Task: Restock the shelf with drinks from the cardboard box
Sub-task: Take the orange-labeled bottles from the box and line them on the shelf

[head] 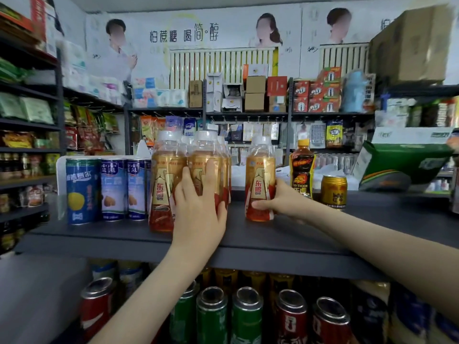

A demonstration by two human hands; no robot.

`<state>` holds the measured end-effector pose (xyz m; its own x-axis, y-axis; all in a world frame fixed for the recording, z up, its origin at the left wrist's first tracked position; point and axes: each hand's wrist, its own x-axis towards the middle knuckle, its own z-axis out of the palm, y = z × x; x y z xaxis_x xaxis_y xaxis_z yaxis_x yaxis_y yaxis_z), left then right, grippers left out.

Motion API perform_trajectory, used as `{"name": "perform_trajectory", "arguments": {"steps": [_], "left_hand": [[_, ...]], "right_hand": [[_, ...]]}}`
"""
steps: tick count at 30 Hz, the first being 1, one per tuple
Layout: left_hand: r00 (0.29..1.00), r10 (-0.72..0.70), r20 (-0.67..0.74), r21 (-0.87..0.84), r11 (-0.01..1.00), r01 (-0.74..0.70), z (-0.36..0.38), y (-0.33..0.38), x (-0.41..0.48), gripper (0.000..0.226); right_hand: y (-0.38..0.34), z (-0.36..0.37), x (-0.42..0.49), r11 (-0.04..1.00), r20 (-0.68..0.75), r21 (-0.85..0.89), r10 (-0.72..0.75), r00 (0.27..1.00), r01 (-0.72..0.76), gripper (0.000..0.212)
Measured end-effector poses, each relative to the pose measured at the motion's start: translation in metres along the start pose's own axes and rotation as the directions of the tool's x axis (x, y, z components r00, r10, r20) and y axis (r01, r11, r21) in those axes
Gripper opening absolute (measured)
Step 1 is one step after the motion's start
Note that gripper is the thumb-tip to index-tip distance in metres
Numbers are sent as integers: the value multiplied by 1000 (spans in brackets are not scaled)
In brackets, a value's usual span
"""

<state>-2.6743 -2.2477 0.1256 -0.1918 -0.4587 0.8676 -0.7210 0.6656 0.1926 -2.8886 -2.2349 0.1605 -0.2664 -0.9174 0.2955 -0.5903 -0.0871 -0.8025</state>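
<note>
Head-worn camera faces the shelf [323, 232] closely.

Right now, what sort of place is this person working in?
Most likely a small grocery or convenience store: a dark shelf lined with drink bottles and cans, snack packets hanging on racks at the left, and boxed goods stacked along the back.
</note>
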Motion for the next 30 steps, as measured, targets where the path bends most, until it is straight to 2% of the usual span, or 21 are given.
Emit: {"name": "perform_trajectory", "arguments": {"steps": [4,10,13,17,21,30], "left_hand": [[998,-32,-50,-7,999,31,4,6,3,87],[998,23,-52,-61,998,-26,1,-8,9,86],[982,178,-59,23,984,-177,-1,-25,13,78],[905,424,44,198,884,-423,-2,-44,22,80],[867,492,84,233,836,-497,-1,-49,29,82],[806,573,150,178,786,-592,-8,-63,33,90]], "right_hand": [[2,12,18,993,-38,-50,-106,994,104,120],[8,18,44,960,-51,-180,-226,973,214,137],[8,19,51,902,-61,-343,-302,951,264,137],[14,22,56,782,-11,-541,-373,928,309,130],[16,21,64,788,38,-544,-320,947,288,124],[18,27,85,828,49,-498,-270,962,258,120]]}}
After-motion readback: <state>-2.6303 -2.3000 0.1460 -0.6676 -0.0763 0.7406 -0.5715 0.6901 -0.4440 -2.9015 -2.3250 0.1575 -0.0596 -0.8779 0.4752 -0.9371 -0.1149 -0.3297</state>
